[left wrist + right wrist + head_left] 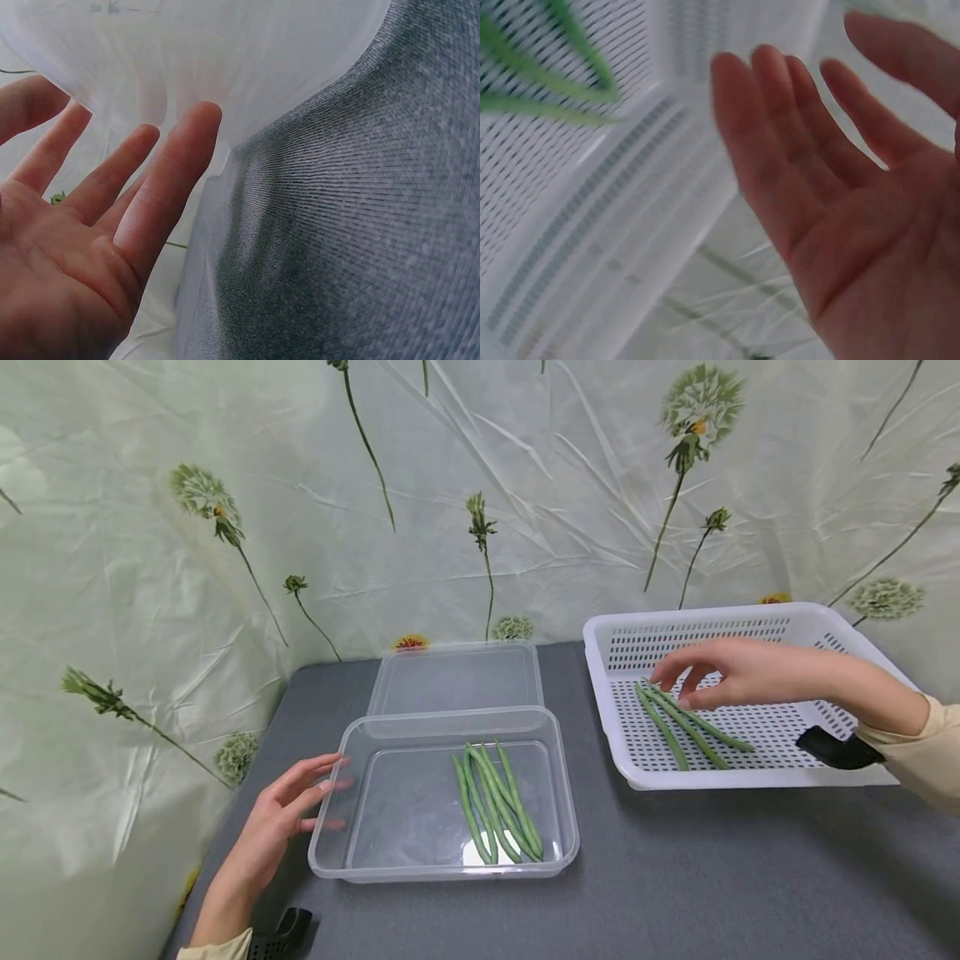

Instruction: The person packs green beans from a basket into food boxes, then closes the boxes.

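Several green beans (491,802) lie side by side in the right half of a clear plastic container (405,875). My left hand (273,822) is at the container's left wall, fingers extended along it; the left wrist view shows the fingertips (201,124) against or very near the plastic. A white perforated basket (611,727) on the right holds 3 green beans (693,731). Above their far ends hovers my right hand (720,672), its fingers relaxed and slightly bent. In the right wrist view nothing lies between these fingers (739,97), and the beans (547,75) are apart from them.
A clear flat lid (457,677) lies behind the container on the grey tabletop (585,893). Behind the table hangs a pale sheet (420,568) with a dandelion print. The basket's raised rim stands close to that sheet.
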Demonstrator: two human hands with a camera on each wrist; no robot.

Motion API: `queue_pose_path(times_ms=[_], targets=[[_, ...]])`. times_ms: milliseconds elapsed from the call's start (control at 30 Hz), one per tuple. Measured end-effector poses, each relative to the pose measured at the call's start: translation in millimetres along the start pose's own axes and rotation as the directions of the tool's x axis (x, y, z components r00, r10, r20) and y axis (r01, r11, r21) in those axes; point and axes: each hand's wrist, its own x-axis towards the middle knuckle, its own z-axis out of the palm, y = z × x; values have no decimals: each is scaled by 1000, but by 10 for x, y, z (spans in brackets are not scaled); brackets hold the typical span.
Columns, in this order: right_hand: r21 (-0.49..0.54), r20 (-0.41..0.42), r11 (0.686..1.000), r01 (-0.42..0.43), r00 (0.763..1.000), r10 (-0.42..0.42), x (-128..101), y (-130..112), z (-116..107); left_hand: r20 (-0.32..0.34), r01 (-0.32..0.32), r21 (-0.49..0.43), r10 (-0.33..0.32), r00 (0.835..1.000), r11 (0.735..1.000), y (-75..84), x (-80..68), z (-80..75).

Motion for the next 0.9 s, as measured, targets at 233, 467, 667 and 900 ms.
queue_pose_path(times_ms=[233,467,667,900], targets=[[148,199,968,-202,965,171,107,406,-56,4,-3,1,3,1000,1000,-12,-4,-1],[264,221,929,-258,954,203,184,780,16,2,-8,5,8,1000,1000,0,-1,-6],[295,236,903,-312,940,248,182,1060,100,7,-1,-7,1,1000,1000,-9,-2,-13],[349,362,859,-374,899,244,175,1205,83,11,-11,10,11,1000,1000,-13,0,-4]])
